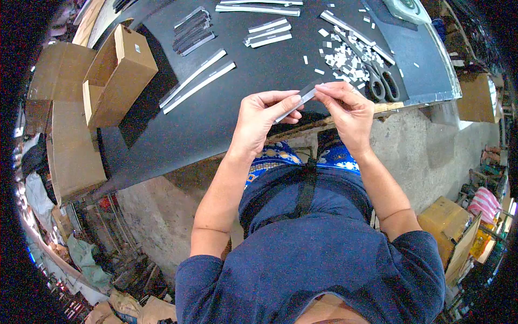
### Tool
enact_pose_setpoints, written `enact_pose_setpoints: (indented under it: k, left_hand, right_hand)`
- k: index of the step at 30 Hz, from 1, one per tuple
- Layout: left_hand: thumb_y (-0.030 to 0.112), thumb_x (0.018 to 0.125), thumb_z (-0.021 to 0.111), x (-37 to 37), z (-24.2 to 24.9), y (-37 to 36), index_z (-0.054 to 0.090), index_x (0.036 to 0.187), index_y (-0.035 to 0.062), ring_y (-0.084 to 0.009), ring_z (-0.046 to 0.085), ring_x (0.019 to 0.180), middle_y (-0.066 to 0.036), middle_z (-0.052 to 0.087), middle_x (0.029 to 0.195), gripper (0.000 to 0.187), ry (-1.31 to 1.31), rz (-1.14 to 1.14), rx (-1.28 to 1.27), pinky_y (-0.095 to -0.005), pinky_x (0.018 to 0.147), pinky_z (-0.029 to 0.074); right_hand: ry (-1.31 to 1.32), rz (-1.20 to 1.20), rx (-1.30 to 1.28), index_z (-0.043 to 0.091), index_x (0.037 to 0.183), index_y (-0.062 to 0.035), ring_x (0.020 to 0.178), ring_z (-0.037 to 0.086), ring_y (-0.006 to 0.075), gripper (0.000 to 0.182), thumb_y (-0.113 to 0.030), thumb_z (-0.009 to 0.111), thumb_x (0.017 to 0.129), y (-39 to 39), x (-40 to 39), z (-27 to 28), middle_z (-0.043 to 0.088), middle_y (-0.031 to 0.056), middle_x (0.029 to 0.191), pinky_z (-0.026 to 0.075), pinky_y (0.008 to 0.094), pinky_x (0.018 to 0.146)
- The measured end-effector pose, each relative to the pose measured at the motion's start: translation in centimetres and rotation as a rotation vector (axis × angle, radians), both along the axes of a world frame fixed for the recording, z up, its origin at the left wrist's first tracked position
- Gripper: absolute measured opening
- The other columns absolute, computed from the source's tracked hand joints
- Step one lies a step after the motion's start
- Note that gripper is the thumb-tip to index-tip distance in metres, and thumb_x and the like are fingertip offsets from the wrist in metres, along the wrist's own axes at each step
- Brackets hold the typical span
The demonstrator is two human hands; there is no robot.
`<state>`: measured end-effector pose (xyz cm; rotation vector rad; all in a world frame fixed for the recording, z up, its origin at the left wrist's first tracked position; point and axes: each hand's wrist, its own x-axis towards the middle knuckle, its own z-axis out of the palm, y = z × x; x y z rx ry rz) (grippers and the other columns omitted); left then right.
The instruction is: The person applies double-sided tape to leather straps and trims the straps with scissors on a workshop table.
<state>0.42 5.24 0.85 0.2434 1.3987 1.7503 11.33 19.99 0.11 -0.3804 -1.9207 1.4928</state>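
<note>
A narrow grey-and-white strip (pixel 308 96) is held at the table's front edge, slanting up to the right. My left hand (pixel 260 120) is closed on its lower part, with the thumb lying on top. The fingertips of my right hand (pixel 349 110) pinch its upper right end. Just beyond my right hand are scissors (pixel 381 85) with black handles, their blades partly covered by a heap of small white and dark cut pieces (pixel 345 60). Two long strips (pixel 199 86) lie to the left, and a bundle of shorter strips (pixel 270 33) lies farther back.
An open cardboard box (pixel 121 75) stands at the left of the dark table (pixel 162 156). A stack of dark strips (pixel 193 32) and more long strips (pixel 259 7) lie at the back. Another carton (pixel 445 224) sits on the floor at the right.
</note>
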Motion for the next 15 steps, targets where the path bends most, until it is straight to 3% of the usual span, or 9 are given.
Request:
enact_pose_setpoints:
  k: [15]
  left_hand:
    - [0.014, 0.084, 0.071, 0.05, 0.01, 0.01, 0.067, 0.103, -0.0037, -0.0139, 0.065, 0.069, -0.011, 0.07, 0.088, 0.026, 0.018, -0.001, -0.003, -0.0262, 0.063, 0.055]
  right_hand:
    - [-0.024, -0.003, -0.004, 0.074, 0.093, -0.003, 0.081, 0.064, 0.014, 0.016, 0.002, 0.07, 0.078, -0.07, 0.04, 0.05, 0.069, 0.0076, 0.086, 0.05, 0.0246, 0.073]
